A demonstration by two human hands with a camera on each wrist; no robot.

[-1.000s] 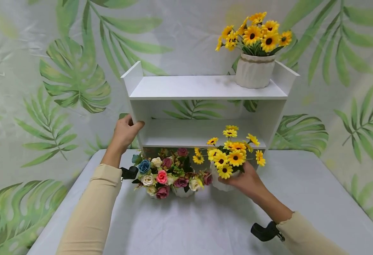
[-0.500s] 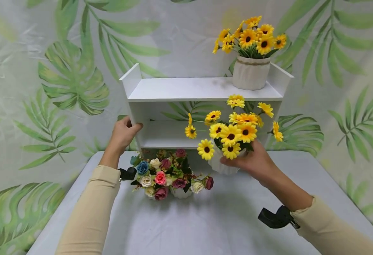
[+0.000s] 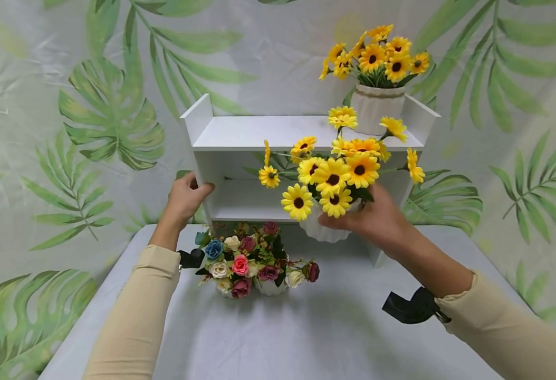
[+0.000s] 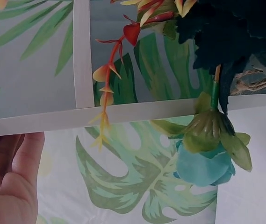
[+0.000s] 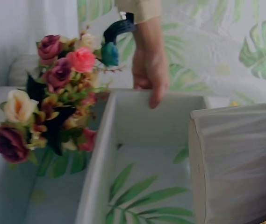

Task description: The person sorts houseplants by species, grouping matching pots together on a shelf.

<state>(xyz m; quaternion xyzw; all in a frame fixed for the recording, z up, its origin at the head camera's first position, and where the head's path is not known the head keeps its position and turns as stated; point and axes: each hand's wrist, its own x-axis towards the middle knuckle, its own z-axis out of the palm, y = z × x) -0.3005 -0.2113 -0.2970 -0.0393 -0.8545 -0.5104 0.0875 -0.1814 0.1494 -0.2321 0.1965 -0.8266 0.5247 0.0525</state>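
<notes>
My right hand (image 3: 383,221) grips a white ribbed flowerpot (image 3: 316,228) full of yellow sunflowers (image 3: 332,177). It holds the pot off the table, in front of the white shelf's (image 3: 259,133) middle level. The right wrist view shows the pot (image 5: 240,163) from its side, with its base toward the shelf opening and a fingertip at its edge. On the far left, my left hand (image 3: 185,198) pinches the shelf's side panel, thumb over the front edge. Its curled fingers (image 4: 27,161) show at the panel in the left wrist view.
A second potted sunflower plant (image 3: 377,108) stands at the top shelf's right end. Below the middle board, potted roses (image 3: 247,264) in mixed colours stand on the white-covered table (image 3: 278,338). A leaf-patterned cloth (image 3: 116,116) hangs behind.
My right hand has lifted the potted sunflowers from near the table up to the middle shelf's height, slightly leftward at the end. The left hand stays on the side panel.
</notes>
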